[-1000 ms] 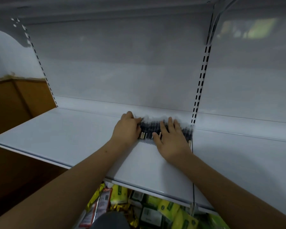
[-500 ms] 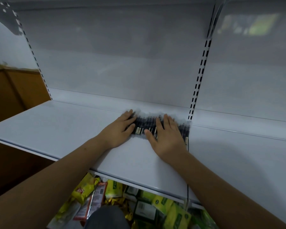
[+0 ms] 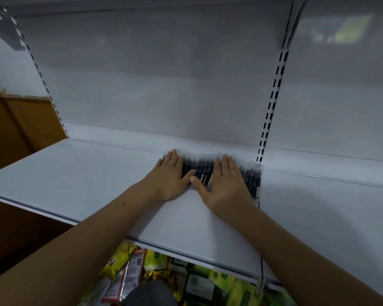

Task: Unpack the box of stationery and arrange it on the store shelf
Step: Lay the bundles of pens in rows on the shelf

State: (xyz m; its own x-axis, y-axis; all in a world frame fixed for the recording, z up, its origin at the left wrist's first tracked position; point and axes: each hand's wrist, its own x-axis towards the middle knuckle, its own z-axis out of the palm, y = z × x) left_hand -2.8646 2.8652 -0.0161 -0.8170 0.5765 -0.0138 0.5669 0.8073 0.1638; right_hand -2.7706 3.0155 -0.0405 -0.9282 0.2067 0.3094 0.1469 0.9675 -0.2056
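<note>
Step in hand: I judge I am squaring up a row of pens (image 3: pixel 202 167) on the store shelf (image 3: pixel 80 173), pressing them flat and even against the back panel (image 3: pixel 164 85).
Pens: dark barrels with pale caps at the far end, lying side by side at the far edge of the shelf, the row's right end just beside the slotted upright (image 3: pixel 272 102).
Left hand (image 3: pixel 170 175): my fingers are straight and together, laid flat over the left end of the row; it grips nothing, only presses.
Right hand (image 3: pixel 226 184): also flat with fingers extended, resting on the right-middle part of the row, thumb spread toward the left hand; nothing is held.
Gap: the two thumbs are nearly touching near the front ends of the pens.
Below: bright yellow and green packets (image 3: pixel 128 268) show on a lower level, near me.
Box: not in view, so I cannot tell how much stock is left.
Next move: I judge it calls for lifting both palms straight up, gently, so the pens do not roll, then reaching back for more stationery.
</note>
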